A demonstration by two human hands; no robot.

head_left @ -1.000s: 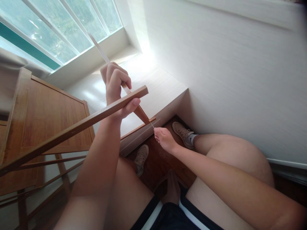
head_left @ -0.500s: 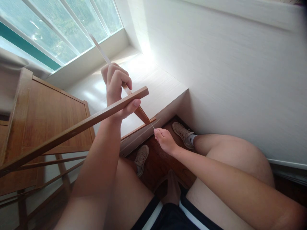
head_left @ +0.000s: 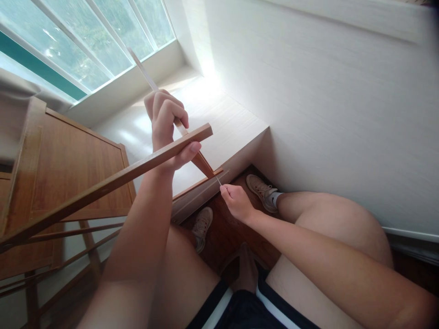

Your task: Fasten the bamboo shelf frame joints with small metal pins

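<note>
My left hand [head_left: 168, 121] is closed around a wooden crosspiece [head_left: 204, 165], with its thumb under a long wooden bar [head_left: 147, 162]. Both wooden parts meet near this hand and seem to belong to one frame. A pale, narrow strip [head_left: 144, 71] sticks out beyond my knuckles toward the window. My right hand [head_left: 236, 201] is closed in a pinch on a thin metal rod [head_left: 218, 181]. The rod's tip meets the lower end of the wood, beside a second slim wooden bar [head_left: 197, 183]. My fingers hide the rod's other end.
A wooden folding piece with a flat panel [head_left: 78, 164] stands at the left. Ahead is a pale ledge [head_left: 236, 119] under a barred window [head_left: 103, 36]. A white wall [head_left: 325, 114] rises on the right. My shoes [head_left: 262, 192] rest on the dark floor close below.
My right hand has turned slightly and dropped a little, still pinching the rod. The left hand and wooden frame have stayed in place.
</note>
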